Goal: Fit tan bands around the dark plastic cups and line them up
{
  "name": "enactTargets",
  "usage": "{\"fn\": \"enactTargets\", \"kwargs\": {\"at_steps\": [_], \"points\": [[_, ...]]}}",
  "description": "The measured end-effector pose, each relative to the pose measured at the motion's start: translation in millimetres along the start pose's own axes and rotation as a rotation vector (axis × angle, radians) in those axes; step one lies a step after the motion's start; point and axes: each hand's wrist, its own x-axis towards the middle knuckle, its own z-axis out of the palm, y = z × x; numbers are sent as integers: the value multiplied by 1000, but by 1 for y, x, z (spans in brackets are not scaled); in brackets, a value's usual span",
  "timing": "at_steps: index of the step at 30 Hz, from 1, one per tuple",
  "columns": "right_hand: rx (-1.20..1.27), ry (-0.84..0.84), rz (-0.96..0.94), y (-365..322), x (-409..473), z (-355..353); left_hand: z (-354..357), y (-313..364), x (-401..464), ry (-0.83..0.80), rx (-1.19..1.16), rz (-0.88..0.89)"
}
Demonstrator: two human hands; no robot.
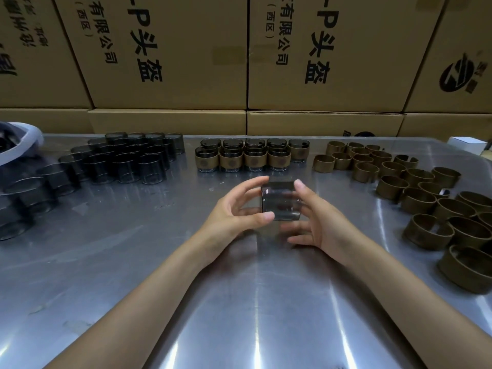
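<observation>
At the centre of the frame a single dark cup point(281, 200), bare of any band, was held just above the metal table point(239, 302) between both hands. The left hand point(237, 209) gripped it from the left side, thumb curled at the lower near edge and index finger reaching over the top rim. The right hand point(316, 219) was at the cup's right side with its forefinger raised against the upper rim; its lower fingers were spread below the cup, slightly blurred, and whether they pressed on the cup could not be told.

Directly behind the hands, at upper centre, stood the banded cups point(253, 157) — two tidy rows, each cup wearing a tan sleeve round its middle, the rows touching one another. To the upper left of the frame a dense group of unbanded cups point(127, 158) stood upright, running on toward the left edge where they were blurred. Along the right side, from upper right down to the lower right edge, loose tan bands point(415, 193) stood on end as open rings — packed close, several touching.

A wall of printed cardboard cartons point(170, 54) filled the top of the frame behind the table. A white-rimmed container point(24, 145) was partly visible at the left edge; its contents could not be made out.
</observation>
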Motion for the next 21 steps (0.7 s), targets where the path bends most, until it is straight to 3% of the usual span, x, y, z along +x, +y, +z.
{"fn": "enactTargets", "kwargs": {"at_steps": [4, 7, 11, 13, 16, 18, 21], "points": [[105, 6, -90, 5, 0, -3, 0, -1, 2, -10, -27, -62], [125, -9, -192, 8, -2, -2, 4, 5, 3, 54, 0, -184], [102, -40, -231, 9, -3, 2, 9, 7, 3, 144, 92, -196], [-18, -9, -251, 9, -3, 5, 10, 4, 3, 187, 77, -162], [-434, 100, -360, 10, -2, 11, 11, 2, 3, 232, 140, -26], [-667, 163, -430, 14, -2, 13, 14, 3, 3, 207, 219, 51], [-803, 244, -449, 18, -3, 15, 18, 0, 1, 128, 313, 113]]}}
